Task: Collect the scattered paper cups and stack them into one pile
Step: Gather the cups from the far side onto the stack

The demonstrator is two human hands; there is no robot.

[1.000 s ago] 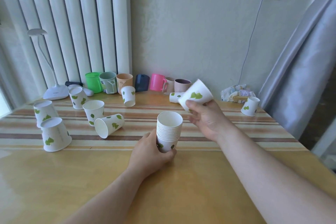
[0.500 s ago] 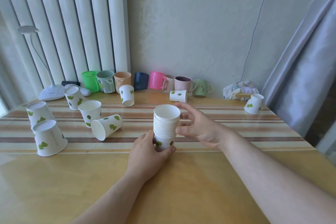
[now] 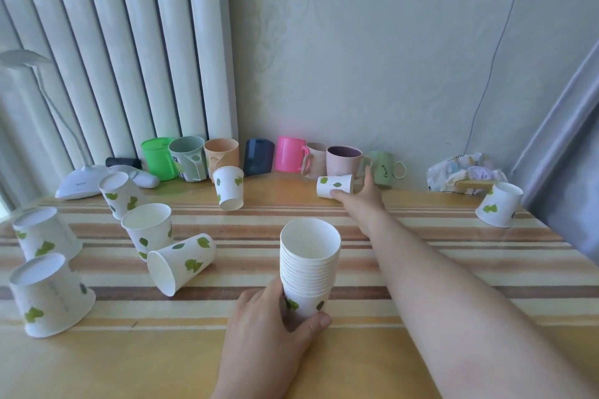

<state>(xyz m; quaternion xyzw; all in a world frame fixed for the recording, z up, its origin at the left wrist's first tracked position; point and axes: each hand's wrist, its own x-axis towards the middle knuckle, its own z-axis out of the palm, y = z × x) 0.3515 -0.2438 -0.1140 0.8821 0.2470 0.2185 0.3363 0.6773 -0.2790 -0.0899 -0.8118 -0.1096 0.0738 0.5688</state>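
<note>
A stack of white paper cups with green leaves stands upright near the table's middle, and my left hand grips its base. My right hand reaches to the far side, its fingers touching a cup lying on its side; I cannot tell whether it grips it. Loose cups lie scattered: one on its side, one upright, upside-down ones at the left, one tilted at the back and one tilted at the far right.
A row of coloured plastic mugs lines the wall at the back. A white desk lamp stands at the back left, a crumpled wrapper at the back right. A curtain hangs beyond the table's right edge.
My right hand put the cup it held onto the stack, then stretched away to the far side cup lying by the mugs. My left hand stayed on the stack.
</note>
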